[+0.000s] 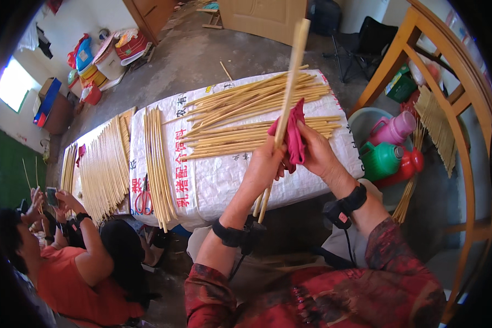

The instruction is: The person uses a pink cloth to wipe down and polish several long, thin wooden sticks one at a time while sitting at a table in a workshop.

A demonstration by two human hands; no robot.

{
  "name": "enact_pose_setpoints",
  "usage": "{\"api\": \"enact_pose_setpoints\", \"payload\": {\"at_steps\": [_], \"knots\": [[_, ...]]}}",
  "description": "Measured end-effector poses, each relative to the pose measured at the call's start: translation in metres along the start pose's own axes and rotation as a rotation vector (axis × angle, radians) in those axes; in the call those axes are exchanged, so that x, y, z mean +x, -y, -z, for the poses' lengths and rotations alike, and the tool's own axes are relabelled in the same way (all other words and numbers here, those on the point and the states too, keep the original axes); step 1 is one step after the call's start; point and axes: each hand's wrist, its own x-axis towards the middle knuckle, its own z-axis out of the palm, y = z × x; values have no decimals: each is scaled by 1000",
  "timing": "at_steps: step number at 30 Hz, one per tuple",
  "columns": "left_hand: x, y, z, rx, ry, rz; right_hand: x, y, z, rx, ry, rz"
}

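Note:
Upright in front of me are two or so pale plant stalks (292, 76), blurred at the top, their lower ends poking out below my hands. My left hand (263, 158) is wrapped round them. In my right hand (315, 148) is a magenta cloth (296, 136), pressed against the stalks just above the left hand. Beneath lies a table covered with white woven sacking (224, 188). Loose stalks are spread on it in a far pile (246, 101) and a nearer row (224, 141). Another bundle (157, 164) runs lengthwise at the left, beside red-handled scissors (144, 201).
At the left, a co-worker in an orange top (90, 279) handles stalks by a board with a stalk mat (106, 164). To the right stand a basin (361, 116) with pink, green and red jugs, and a wooden frame (454, 131). A black folding chair (369, 41) is behind.

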Motion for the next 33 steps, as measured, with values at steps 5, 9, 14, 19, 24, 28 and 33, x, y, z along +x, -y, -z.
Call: {"api": "enact_pose_setpoints", "payload": {"at_steps": [5,9,14,19,24,28,33], "knots": [[7,8,1,-94,-117,48,7,7,16,386,-245,59],[6,7,-17,-169,-159,18,6,6,23,452,-249,174],[4,4,-20,-149,-215,16,3,9,28,461,-246,216],[4,16,-21,83,-254,-120,0,6,12,462,-137,168],[6,7,-6,-151,-220,71,-3,-7,7,424,-224,84],[7,6,10,-156,-336,38,2,-9,12,248,-204,26],[9,10,21,-88,-378,-121,-6,-17,5,-5,-219,-154]]}}
